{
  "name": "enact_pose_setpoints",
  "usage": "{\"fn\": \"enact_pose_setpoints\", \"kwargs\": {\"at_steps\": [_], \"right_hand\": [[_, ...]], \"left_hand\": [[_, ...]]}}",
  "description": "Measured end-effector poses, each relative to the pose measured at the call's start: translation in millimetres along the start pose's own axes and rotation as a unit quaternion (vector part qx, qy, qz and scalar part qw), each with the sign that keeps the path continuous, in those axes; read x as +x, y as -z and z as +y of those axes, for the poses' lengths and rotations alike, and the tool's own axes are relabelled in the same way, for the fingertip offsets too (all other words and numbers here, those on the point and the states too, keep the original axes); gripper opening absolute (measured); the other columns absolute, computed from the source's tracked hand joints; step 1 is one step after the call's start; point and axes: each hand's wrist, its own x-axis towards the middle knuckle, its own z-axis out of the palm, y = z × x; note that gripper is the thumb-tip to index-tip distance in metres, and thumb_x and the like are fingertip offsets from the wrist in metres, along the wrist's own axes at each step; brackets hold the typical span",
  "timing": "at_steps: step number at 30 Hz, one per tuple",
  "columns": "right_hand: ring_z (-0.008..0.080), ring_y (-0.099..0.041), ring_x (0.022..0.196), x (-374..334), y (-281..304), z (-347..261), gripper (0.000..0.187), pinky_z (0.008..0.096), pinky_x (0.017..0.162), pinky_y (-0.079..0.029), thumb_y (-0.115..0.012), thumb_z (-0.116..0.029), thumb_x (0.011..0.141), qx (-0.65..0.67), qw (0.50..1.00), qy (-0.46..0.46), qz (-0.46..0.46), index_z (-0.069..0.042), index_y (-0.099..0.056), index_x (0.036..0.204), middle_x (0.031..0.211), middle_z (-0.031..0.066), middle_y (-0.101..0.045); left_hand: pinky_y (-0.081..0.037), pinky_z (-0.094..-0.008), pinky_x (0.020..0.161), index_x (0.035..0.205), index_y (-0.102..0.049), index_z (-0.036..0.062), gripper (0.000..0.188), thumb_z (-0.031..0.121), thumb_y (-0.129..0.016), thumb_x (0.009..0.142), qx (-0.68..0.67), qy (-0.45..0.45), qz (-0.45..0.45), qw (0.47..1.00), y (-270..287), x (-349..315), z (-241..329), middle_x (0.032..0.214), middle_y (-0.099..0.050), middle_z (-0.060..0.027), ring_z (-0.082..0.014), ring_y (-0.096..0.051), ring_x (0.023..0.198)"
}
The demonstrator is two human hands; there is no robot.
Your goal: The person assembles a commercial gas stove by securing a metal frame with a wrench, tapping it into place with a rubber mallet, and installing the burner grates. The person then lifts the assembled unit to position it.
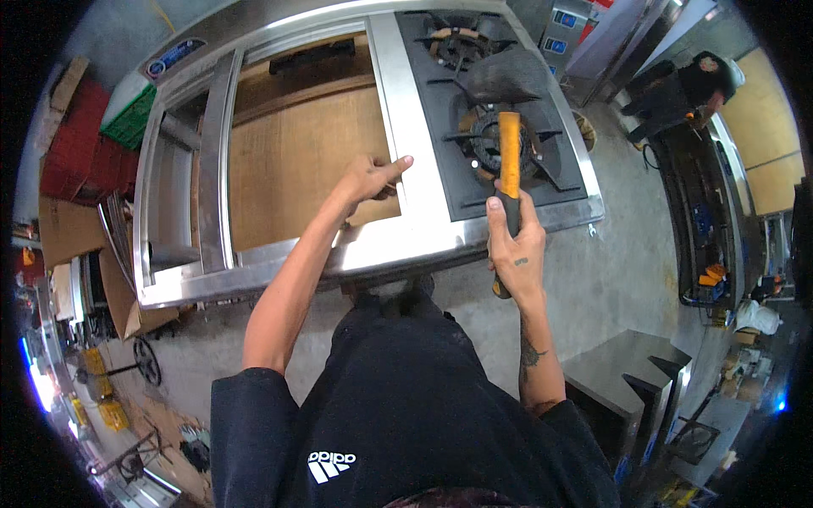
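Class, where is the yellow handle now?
In the head view, the yellow handle is right of centre, in the right hand, visually overlapping the front burner.

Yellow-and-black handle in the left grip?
No, the right grip is closed around the yellow-and-black handle, while the left grip is at the steel frame.

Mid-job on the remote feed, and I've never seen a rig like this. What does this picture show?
There's no machine: these are a person's bare hands. The one picture comes from a wide camera on their head, looking down, so edges bend. Before them is a steel stove, with a near burner and far burner on its right. The right hand holds a mallet. The left hand is at the strip beside the opening.
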Motion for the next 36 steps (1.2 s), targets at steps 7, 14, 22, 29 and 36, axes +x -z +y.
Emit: {"fn": "enact_pose_setpoints", "kwargs": {"at_steps": [7, 14, 22, 29, 36], "right_hand": [[0.0067, -0.048, 0.044, -47.5, 13.4, 21.3, 0.027, 0.0262, 0.039, -0.04, -0.06, -0.03, 0.106, 0.172, 0.979, -0.03, 0.103, -0.004, -0.051, 0.104, 0.059, -0.0008, -0.05], [0.0065, -0.037, 0.039, -139.2, 24.6, 52.3, 0.031, 0.0274, 0.035, -0.036, -0.055, -0.034, 0.109, 0.204, 0.956, -0.172, 0.12, -0.011, -0.042, 0.093, 0.057, -0.0038, -0.04], [0.0088, -0.042, 0.041, -317.2, -14.8, 168.1, 0.03, 0.0288, 0.038, -0.038, -0.059, -0.035, 0.105, 0.139, 0.929, -0.328, 0.103, -0.009, -0.049, 0.094, 0.056, -0.0036, -0.041], [0.0195, -0.049, 0.044, -475.9, -39.7, 281.1, 0.023, 0.0372, 0.045, -0.044, -0.057, -0.02, 0.099, 0.181, 0.825, -0.535, -0.025, -0.003, -0.058, 0.084, 0.058, 0.0058, -0.052], [0.0186, -0.054, 0.052, -580.2, -23.4, 342.5, 0.025, 0.0361, 0.049, -0.042, -0.055, -0.021, 0.102, 0.134, 0.772, -0.621, -0.038, -0.001, -0.064, 0.088, 0.064, 0.0071, -0.059]], "left_hand": [[-0.058, -0.0308, 0.077, 0.112, -0.067, -0.0094, 0.063, 0.053, -0.059, 0.104, -0.095, -0.078, 0.136, 0.983, 6.7, -48.9, -9.8, 0.095, -0.073, -0.0178, -0.0193, -0.072, 0.087], [-0.06, -0.0324, 0.082, 0.12, -0.065, -0.0084, 0.051, 0.04, -0.052, 0.11, -0.147, -0.172, 0.176, 0.958, 44.0, -171.5, -14.6, 0.105, -0.073, -0.0173, -0.0222, -0.073, 0.093], [-0.06, -0.0321, 0.078, 0.124, -0.064, 0.0001, 0.049, 0.045, -0.052, 0.108, -0.176, -0.102, -0.064, 0.977, 57.7, -283.2, -194.9, 0.104, -0.073, -0.0127, -0.0203, -0.073, 0.09], [-0.053, -0.053, 0.08, 0.089, -0.073, -0.0052, 0.049, 0.039, -0.054, 0.1, 0.27, 0.105, 0.07, 0.955, -8.5, -377.1, -572.8, 0.085, -0.071, -0.03, -0.0483, -0.07, 0.088], [-0.06, -0.0438, 0.051, 0.092, -0.064, -0.0057, 0.022, 0.012, -0.051, 0.096, -0.125, 0.422, 0.118, 0.89, -74.6, -622.6, -688.5, 0.075, -0.067, -0.0182, -0.0301, -0.069, 0.059]]}}
